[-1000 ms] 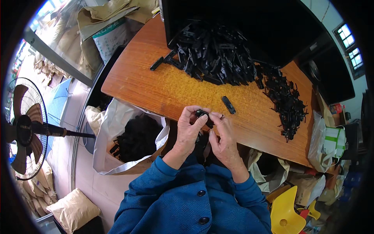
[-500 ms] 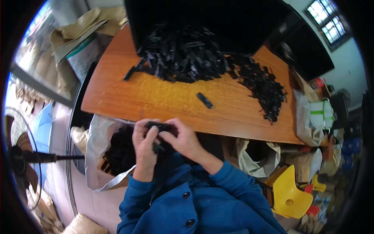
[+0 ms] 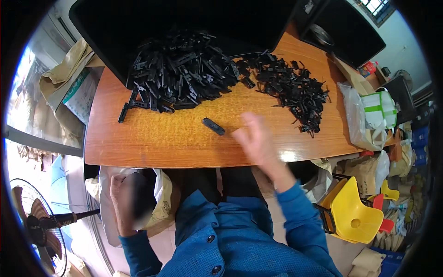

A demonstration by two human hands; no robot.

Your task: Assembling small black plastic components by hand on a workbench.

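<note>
My right hand [image 3: 258, 141] is over the tabletop, blurred by motion, its thumb and fingers apart with nothing visible between them. Just left of it, a single small oblong black plastic part [image 3: 213, 126] lies on the wood. My left hand [image 3: 121, 198] is down at the white bag [image 3: 105, 212] below the table's front edge; its fingers are smeared and partly hidden against dark contents. Farther back sits a big pile of long black plastic parts [image 3: 184, 74]. To its right spreads a second pile of smaller black pieces [image 3: 295, 92].
The wooden table [image 3: 184, 154] carries yellowish grains or worn patches near the large pile. A black screen-like panel [image 3: 194, 21] stands behind. A fan [image 3: 44, 224] is at left, a yellow chair [image 3: 355, 217] at right. Another bag [image 3: 323, 180] hangs below the table's right side.
My hands, together around a dark piece before, are now apart. The left has dropped to the bag; the right has moved out over the table. The view has shifted.
</note>
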